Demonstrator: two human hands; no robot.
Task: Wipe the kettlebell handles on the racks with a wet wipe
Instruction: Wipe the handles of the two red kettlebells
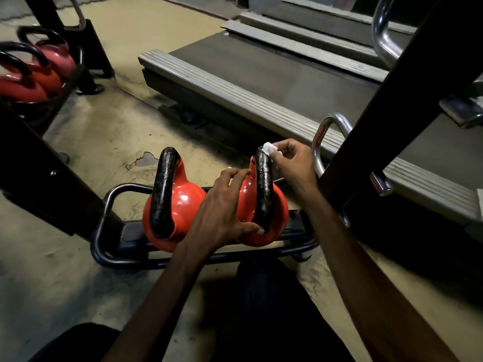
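Note:
Two red kettlebells with black handles sit side by side on a low black rack (pixel 104 246). My right hand (pixel 292 165) pinches a small white wet wipe (pixel 269 147) against the far top of the right kettlebell's handle (pixel 264 186). My left hand (pixel 222 212) rests spread on the right kettlebell's red body (pixel 281 212), thumb at the near base of its handle. The left kettlebell (pixel 188 199) stands untouched, its handle (pixel 163 189) glossy.
Several more red kettlebells (pixel 34 74) sit on another rack at the far left. A treadmill deck (pixel 261 74) lies ahead. A black slanted upright (pixel 392 100) with chrome handles (pixel 321 142) stands close to my right arm. Another dark post (pixel 47 178) stands at left.

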